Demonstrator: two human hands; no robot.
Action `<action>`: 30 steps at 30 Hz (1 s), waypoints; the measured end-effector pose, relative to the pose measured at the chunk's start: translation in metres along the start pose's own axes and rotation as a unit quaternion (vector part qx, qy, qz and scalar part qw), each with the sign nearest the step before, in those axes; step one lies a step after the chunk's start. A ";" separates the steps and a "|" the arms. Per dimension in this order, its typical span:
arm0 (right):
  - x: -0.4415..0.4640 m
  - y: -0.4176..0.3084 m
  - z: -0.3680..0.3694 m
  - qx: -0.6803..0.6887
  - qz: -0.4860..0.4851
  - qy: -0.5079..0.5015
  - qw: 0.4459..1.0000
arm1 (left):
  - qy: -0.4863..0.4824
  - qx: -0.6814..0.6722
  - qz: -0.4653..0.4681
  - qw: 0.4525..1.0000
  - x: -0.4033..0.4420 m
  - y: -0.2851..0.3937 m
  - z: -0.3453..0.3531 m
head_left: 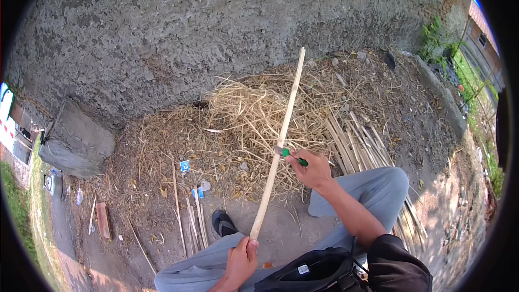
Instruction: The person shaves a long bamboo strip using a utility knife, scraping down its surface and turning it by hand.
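A long pale bamboo strip (289, 109) slants up and away from my lap toward the wall. Its near end is gripped by my left hand (241, 259), fingers closed round it above my left knee. My right hand (312, 170) is closed on a green-handled knife (286, 153), whose short blade meets the strip about midway along. Beyond the strip lies a heap of thin bamboo shavings (254, 105). Part of the knife's handle is hidden by my fingers.
Split bamboo strips (359, 143) lie by my right leg, and more strips (195, 221) are on the left. A rough grey wall (216, 27) rises ahead. A concrete block (81, 140), a brick piece (103, 220) and blue wrappers (185, 166) are at left.
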State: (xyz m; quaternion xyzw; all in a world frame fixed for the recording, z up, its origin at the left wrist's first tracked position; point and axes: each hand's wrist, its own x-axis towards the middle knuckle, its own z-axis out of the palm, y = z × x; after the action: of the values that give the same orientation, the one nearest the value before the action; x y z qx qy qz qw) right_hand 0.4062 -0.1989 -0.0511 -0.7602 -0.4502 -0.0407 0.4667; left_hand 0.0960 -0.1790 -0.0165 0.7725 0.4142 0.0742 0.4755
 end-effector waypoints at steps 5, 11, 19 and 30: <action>0.005 0.010 -0.002 -0.013 0.019 -0.002 1.000 | -0.006 0.009 0.020 1.000 -0.006 -0.004 0.000; 0.009 0.016 0.012 -0.039 0.011 0.006 0.999 | -0.008 0.051 0.027 0.998 -0.006 -0.002 -0.006; -0.001 0.004 0.023 0.020 -0.058 -0.015 0.998 | -0.004 0.017 0.003 1.000 -0.001 -0.010 -0.008; 0.008 0.020 0.028 -0.073 -0.027 -0.004 0.997 | -0.028 0.034 0.003 0.999 -0.006 -0.009 -0.006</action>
State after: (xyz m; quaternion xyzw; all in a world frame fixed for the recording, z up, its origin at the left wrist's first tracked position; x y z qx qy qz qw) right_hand 0.4156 -0.1756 -0.0768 -0.7803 -0.4680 -0.0828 0.4065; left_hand 0.0845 -0.1776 -0.0187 0.7912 0.4007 0.0401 0.4603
